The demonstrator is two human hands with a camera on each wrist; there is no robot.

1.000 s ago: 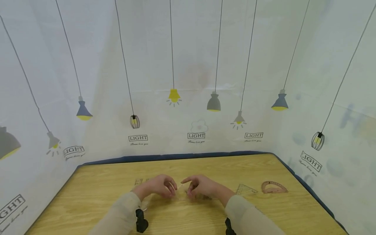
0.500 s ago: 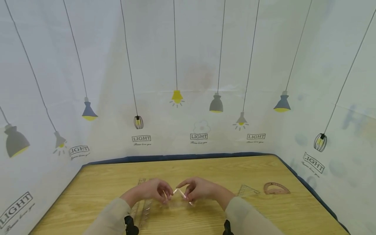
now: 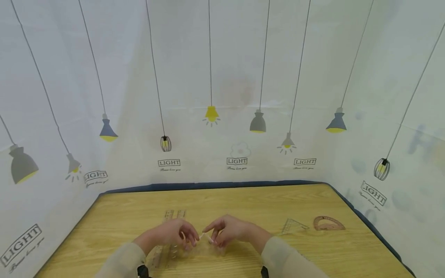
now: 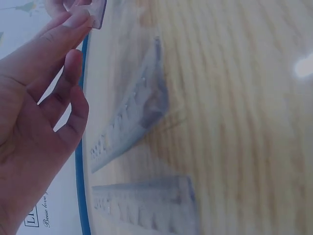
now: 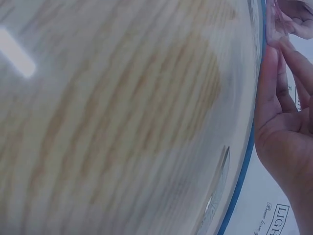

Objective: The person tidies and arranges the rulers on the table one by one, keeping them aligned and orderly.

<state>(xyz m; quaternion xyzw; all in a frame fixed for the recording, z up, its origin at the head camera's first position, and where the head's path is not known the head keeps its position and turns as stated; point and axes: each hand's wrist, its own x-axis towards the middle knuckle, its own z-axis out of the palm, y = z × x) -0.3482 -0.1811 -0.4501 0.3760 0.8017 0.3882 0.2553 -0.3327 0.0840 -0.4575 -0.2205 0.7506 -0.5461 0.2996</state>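
My left hand [image 3: 177,233] and right hand [image 3: 229,231] face each other above the wooden table, fingertips close together. Between them they pinch a clear plastic piece [image 4: 98,13], pinkish along its edges; its full outline is hidden by the fingers and hard to see. In the right wrist view, my right thumb and fingers hold the same piece [image 5: 274,27] near its edge. Under and beside my left hand lie two clear rulers, one ruler [image 4: 132,110] slanted and the other ruler [image 4: 146,203] nearer the wrist in the left wrist view.
To the right on the table [image 3: 257,200] lie a clear set square [image 3: 293,227] and a reddish protractor [image 3: 328,223]. A pale curtain [image 3: 194,77] printed with lamps surrounds the table, with a dark blue strip [image 3: 208,186] along the back edge.
Both hands have come slightly nearer the body and left, still holding the clear piece, whose tilt has changed. The rulers show more now as the left hand has shifted. The head view has turned slightly.
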